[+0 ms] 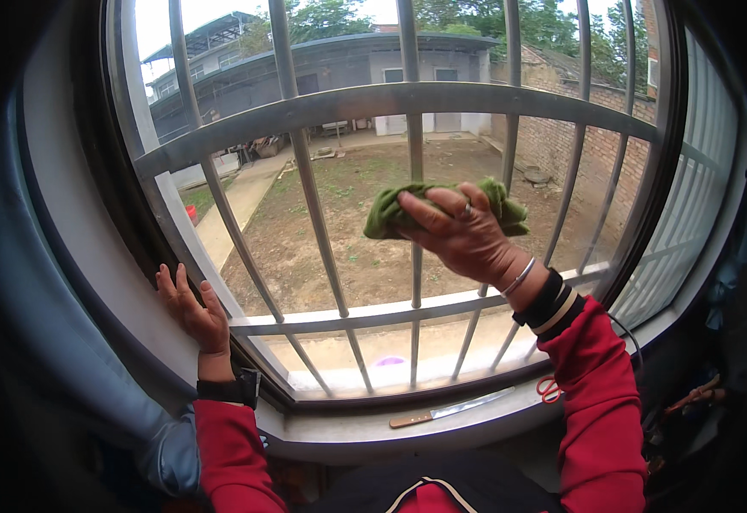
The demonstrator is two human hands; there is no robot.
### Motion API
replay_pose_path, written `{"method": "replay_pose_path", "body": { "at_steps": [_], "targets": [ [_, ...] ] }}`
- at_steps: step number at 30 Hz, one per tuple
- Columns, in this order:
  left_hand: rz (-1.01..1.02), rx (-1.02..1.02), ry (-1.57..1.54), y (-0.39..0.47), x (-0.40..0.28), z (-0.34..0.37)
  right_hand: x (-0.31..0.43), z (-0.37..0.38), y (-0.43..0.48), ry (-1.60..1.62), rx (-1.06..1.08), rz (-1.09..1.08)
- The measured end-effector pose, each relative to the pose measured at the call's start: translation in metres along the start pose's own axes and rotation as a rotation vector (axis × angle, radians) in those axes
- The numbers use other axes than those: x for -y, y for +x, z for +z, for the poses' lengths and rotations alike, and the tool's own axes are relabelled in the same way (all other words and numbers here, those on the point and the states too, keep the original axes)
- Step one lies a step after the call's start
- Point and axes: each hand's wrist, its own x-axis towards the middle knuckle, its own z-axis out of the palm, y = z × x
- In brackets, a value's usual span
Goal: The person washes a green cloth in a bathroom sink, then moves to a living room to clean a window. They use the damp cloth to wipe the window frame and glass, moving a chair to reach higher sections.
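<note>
My right hand (466, 231) grips a bunched green cloth (386, 215) in front of the window, at about the middle of the lower pane. Whether the cloth presses on the glass I cannot tell. Metal security bars (309, 186) stand behind the cloth, with a broad crossbar (361, 102) above it. On the left, my left hand (194, 308) is raised beside the dark window frame (136, 218), its fingers spread and nothing held. It seems to rest against the frame's edge.
On the white windowsill (322, 428) lie a wooden-handled knife (412, 419) and red-handled scissors (548, 389). A light blue curtain (46, 308) hangs at the left. Beyond the bars is a yard (361, 243) with a brick wall (566, 134). Another glazed panel (681, 199) stands at the right.
</note>
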Motion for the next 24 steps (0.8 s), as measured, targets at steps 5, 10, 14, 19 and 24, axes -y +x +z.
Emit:
{"method": "replay_pose_path", "body": {
  "at_steps": [5, 10, 14, 19, 24],
  "targets": [
    [-0.029, 0.041, 0.098, -0.017, 0.017, 0.011, 0.115, 0.018, -0.134, 0.11, 0.089, -0.209],
    [0.011, 0.032, 0.127, -0.027, 0.023, 0.015, 0.107, 0.011, -0.168, 0.186, 0.187, -0.182],
    [-0.07, -0.011, 0.128, -0.023, 0.025, 0.018, 0.001, -0.022, -0.099, -0.007, 0.08, -0.074],
    [0.001, -0.022, 0.222, -0.015, 0.029, 0.021, -0.169, -0.077, 0.026, -0.583, -0.086, -0.079],
    [0.041, -0.01, 0.279, -0.015, 0.034, 0.021, -0.259, -0.1, 0.074, -0.463, -0.252, 0.331]
  ]
}}
